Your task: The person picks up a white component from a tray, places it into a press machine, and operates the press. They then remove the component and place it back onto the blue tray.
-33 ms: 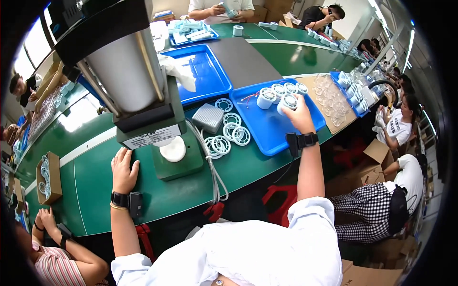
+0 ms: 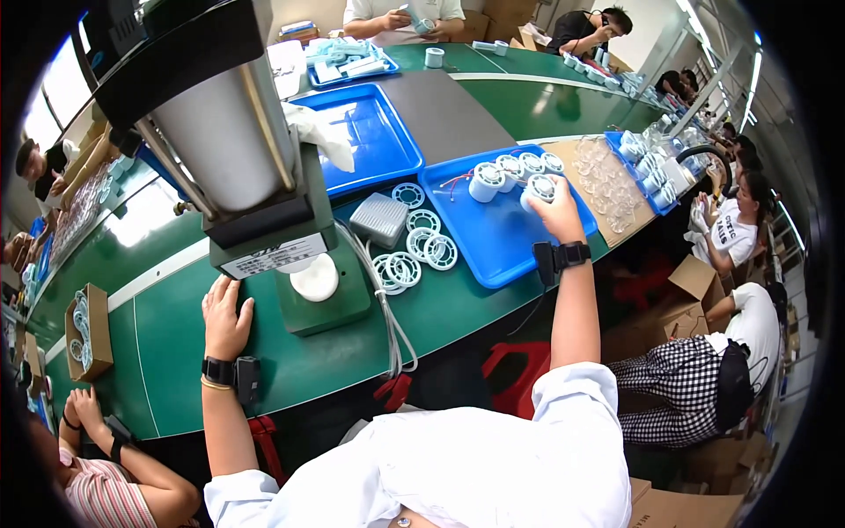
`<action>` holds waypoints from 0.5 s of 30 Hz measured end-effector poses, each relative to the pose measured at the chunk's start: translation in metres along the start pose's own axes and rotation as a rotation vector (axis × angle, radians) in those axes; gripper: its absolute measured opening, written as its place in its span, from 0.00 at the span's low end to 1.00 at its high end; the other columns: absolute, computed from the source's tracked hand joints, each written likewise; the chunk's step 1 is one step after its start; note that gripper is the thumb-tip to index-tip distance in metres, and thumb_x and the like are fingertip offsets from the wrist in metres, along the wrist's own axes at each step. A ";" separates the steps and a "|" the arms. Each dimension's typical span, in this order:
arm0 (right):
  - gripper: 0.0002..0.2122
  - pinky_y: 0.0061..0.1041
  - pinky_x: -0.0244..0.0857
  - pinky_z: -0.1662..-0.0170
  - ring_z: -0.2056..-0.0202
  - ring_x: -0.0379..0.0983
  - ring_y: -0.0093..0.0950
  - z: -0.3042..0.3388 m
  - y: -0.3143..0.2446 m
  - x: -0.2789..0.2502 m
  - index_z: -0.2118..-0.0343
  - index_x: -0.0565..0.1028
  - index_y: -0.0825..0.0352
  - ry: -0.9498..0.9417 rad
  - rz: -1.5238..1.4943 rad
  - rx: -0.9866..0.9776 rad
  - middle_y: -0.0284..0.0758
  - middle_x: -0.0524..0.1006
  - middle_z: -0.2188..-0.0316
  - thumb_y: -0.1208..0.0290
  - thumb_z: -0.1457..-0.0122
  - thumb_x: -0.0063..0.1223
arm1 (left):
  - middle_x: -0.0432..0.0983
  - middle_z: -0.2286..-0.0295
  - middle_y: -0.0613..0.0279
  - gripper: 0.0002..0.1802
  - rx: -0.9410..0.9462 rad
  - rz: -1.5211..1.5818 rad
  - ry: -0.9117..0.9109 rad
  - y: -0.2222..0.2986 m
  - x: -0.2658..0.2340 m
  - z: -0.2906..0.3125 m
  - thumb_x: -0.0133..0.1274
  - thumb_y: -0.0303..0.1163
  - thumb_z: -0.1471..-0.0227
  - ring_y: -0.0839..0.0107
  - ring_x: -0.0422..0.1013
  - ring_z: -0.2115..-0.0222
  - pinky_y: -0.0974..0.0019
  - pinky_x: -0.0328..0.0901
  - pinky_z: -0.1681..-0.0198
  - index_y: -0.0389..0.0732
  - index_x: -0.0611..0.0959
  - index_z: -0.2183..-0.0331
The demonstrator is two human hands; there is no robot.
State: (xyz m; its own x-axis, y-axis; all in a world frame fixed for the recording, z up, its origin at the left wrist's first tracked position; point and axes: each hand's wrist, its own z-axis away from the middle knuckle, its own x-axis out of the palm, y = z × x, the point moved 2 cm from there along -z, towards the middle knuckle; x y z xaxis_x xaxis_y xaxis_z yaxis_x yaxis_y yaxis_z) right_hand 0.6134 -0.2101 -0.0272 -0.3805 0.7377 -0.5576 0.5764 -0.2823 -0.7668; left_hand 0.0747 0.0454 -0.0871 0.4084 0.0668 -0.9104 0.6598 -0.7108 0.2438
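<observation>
My right hand (image 2: 554, 214) is closed around a white cylindrical housing with a slotted round top (image 2: 540, 188), over the blue tray (image 2: 493, 255) on the right. Several similar housings (image 2: 487, 181) stand just beyond it in the tray, with thin red wires beside the leftmost one. My left hand (image 2: 226, 319) lies flat on the green bench with its fingers stretched out and the thumb apart, holding nothing. To its right is the green base of a bench press (image 2: 343, 304), bearing a white round pad (image 2: 314, 278). Several pale slotted rings (image 2: 422, 246) lie between the press and the tray.
A grey ribbed box (image 2: 380, 220) and a looped grey cable (image 2: 393, 330) lie beside the press. Behind them is another blue tray (image 2: 409, 150). Clear plastic parts (image 2: 607, 180) cover a brown board at right. A cardboard box (image 2: 104, 339) stands at left. Other people sit around the benches.
My right hand has shifted slightly right with the housing, which now stands a little apart from the others. My left hand remains flat on the bench.
</observation>
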 end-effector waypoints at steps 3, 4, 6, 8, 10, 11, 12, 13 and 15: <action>0.34 0.29 0.64 0.48 0.52 0.71 0.36 -0.024 0.058 -0.028 0.48 0.63 0.74 0.083 0.108 0.044 0.47 0.72 0.54 0.66 0.57 0.65 | 0.65 0.47 0.52 0.27 -0.001 0.004 -0.009 0.001 0.001 -0.003 0.50 0.35 0.49 0.55 0.59 0.45 0.56 0.51 0.41 0.39 0.71 0.46; 0.35 0.30 0.63 0.47 0.51 0.70 0.38 -0.028 0.075 -0.039 0.47 0.62 0.74 0.102 0.117 0.066 0.48 0.72 0.53 0.66 0.57 0.65 | 0.65 0.47 0.52 0.27 0.000 0.018 -0.012 0.004 0.003 -0.005 0.50 0.35 0.49 0.55 0.59 0.45 0.56 0.51 0.41 0.39 0.71 0.46; 0.36 0.31 0.62 0.46 0.50 0.68 0.40 -0.028 0.080 -0.044 0.46 0.61 0.74 0.127 0.120 0.088 0.48 0.71 0.52 0.66 0.58 0.65 | 0.65 0.47 0.52 0.27 0.006 0.027 -0.012 0.004 0.000 -0.005 0.50 0.35 0.49 0.55 0.59 0.45 0.56 0.50 0.41 0.39 0.71 0.46; 0.37 0.35 0.58 0.43 0.46 0.63 0.44 -0.021 0.063 -0.045 0.43 0.60 0.71 0.271 0.462 0.115 0.50 0.69 0.50 0.66 0.56 0.64 | 0.64 0.46 0.53 0.27 -0.028 0.021 -0.044 0.010 -0.001 -0.009 0.50 0.34 0.49 0.55 0.58 0.44 0.56 0.50 0.41 0.39 0.70 0.46; 0.33 0.38 0.55 0.43 0.47 0.60 0.48 -0.011 0.056 -0.032 0.46 0.64 0.71 0.370 0.408 0.079 0.52 0.67 0.51 0.66 0.55 0.63 | 0.63 0.45 0.53 0.27 -0.056 -0.018 -0.069 -0.010 0.004 0.002 0.50 0.34 0.48 0.55 0.57 0.43 0.55 0.49 0.40 0.39 0.70 0.46; 0.28 0.38 0.58 0.45 0.50 0.63 0.47 -0.004 0.050 -0.023 0.49 0.67 0.71 0.397 0.335 -0.056 0.50 0.69 0.54 0.67 0.54 0.62 | 0.63 0.45 0.52 0.27 -0.054 -0.010 -0.076 -0.010 0.004 0.003 0.49 0.33 0.48 0.55 0.57 0.43 0.55 0.49 0.40 0.39 0.69 0.45; 0.23 0.38 0.59 0.47 0.53 0.65 0.45 0.006 0.035 -0.010 0.53 0.70 0.69 0.414 0.235 -0.128 0.48 0.70 0.57 0.67 0.53 0.62 | 0.62 0.45 0.52 0.27 -0.057 -0.008 -0.089 -0.011 0.000 0.005 0.49 0.33 0.48 0.54 0.57 0.43 0.55 0.49 0.40 0.39 0.69 0.45; 0.19 0.36 0.61 0.50 0.56 0.67 0.40 0.016 0.015 -0.001 0.56 0.71 0.68 0.402 0.254 -0.223 0.45 0.71 0.59 0.69 0.51 0.61 | 0.62 0.45 0.52 0.28 -0.055 0.000 -0.094 -0.012 0.001 0.007 0.49 0.33 0.48 0.54 0.57 0.43 0.55 0.49 0.40 0.39 0.69 0.45; 0.14 0.27 0.65 0.61 0.64 0.69 0.30 0.035 -0.028 0.028 0.59 0.73 0.66 0.302 0.061 -0.288 0.38 0.71 0.65 0.71 0.49 0.58 | 0.62 0.45 0.51 0.28 -0.027 0.014 -0.097 -0.013 0.002 0.004 0.49 0.33 0.48 0.54 0.56 0.43 0.55 0.49 0.40 0.39 0.69 0.45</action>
State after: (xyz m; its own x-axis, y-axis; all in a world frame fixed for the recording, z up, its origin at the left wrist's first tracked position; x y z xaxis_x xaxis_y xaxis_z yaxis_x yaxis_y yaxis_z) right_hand 0.5614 -0.2032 -0.0321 -0.1345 0.8838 -0.4481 0.7862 -0.1800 -0.5912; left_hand 0.0645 0.0526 -0.0936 0.3557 -0.0115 -0.9345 0.6715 -0.6924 0.2641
